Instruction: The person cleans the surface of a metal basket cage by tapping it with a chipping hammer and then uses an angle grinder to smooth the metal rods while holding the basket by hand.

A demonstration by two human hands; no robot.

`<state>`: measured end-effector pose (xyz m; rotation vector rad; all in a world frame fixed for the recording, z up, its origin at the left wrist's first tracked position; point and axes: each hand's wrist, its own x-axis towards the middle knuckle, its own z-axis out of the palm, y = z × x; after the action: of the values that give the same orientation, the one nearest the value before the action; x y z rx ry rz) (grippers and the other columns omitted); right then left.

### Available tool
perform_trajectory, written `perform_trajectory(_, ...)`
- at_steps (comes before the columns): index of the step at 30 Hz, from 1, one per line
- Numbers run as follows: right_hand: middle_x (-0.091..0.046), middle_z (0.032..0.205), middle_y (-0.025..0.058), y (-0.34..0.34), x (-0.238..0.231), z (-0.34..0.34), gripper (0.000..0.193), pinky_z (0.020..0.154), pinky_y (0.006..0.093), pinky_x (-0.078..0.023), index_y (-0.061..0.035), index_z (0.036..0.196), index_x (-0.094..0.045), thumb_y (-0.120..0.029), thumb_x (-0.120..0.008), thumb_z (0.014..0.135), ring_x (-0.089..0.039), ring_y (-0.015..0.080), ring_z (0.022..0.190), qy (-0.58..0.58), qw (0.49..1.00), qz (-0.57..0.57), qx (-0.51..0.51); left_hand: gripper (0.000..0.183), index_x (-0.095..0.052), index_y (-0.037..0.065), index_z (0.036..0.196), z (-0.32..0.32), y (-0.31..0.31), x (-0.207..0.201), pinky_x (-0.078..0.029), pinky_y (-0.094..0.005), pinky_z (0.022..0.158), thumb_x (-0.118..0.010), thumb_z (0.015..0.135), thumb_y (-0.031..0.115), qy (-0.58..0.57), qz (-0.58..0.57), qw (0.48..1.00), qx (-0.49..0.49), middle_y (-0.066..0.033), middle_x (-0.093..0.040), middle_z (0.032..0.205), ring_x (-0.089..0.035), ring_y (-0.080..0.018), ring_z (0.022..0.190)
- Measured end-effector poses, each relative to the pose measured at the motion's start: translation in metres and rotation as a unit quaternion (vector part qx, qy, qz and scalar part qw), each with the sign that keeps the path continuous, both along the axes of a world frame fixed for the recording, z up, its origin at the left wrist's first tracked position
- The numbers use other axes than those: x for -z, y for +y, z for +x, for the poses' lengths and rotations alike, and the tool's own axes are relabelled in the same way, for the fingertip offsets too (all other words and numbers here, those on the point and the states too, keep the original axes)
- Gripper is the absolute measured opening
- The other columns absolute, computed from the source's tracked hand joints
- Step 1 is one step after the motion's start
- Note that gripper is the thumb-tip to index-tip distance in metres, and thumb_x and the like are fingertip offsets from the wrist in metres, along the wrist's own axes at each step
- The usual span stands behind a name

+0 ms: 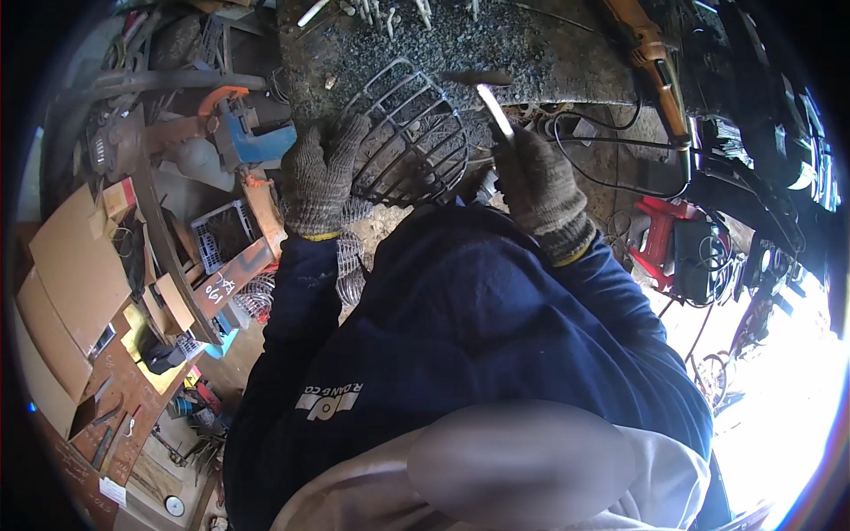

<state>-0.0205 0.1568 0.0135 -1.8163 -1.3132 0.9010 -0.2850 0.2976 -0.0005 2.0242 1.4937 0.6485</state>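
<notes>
A dark metal grate [409, 133], rounded like a shallow basket with crossed bars, leans at the near edge of the workbench [567, 62]. My left hand [323, 177], in a grey-brown knitted glove, grips its left rim; the fingertips are partly hidden. In my right hand [538, 190], gloved the same way, is a hammer [496, 111] with a pale handle. Its dark head is raised at the far end, just right of the grate's top. I cannot tell whether the head touches anything.
An orange angle grinder [651, 49] lies at the bench's right, its black cable [611, 137] looping below. Pale rods [390, 18] and dark grit cover the far bench. A blue vise [257, 133] stands left. Cardboard [84, 257] lies farther left; a red machine [660, 239] sits right.
</notes>
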Motion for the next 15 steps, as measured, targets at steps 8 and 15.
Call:
perform_trajectory(8,-0.069,0.086,0.0105,0.011,-0.008,-0.005,0.037,0.066,0.0339,-0.054,-0.0050,0.135,-0.061,-0.028,-0.057,0.106,-0.068,0.0180,0.071,-0.029,0.999,-0.017,-0.019,0.045,-0.072,0.004,0.101,0.002,-0.003,0.000,-0.055,-0.0427,0.074,-0.072,0.093,0.049,-0.005,-0.009,1.000,0.001,-0.0168,-0.075,0.090,-0.074,-0.0355,0.087)
perform_trajectory(15,-0.068,0.086,0.0158,0.015,-0.019,-0.001,0.032,0.069,0.0439,-0.054,-0.0031,0.128,-0.062,-0.026,-0.053,0.107,-0.072,0.0316,0.082,-0.038,0.998,0.028,-0.043,0.044,-0.072,0.005,0.103,0.000,-0.003,0.002,-0.055,-0.0429,0.072,-0.072,0.094,0.048,0.025,0.013,1.000,0.007,-0.0162,-0.075,0.089,-0.074,-0.0354,0.084)
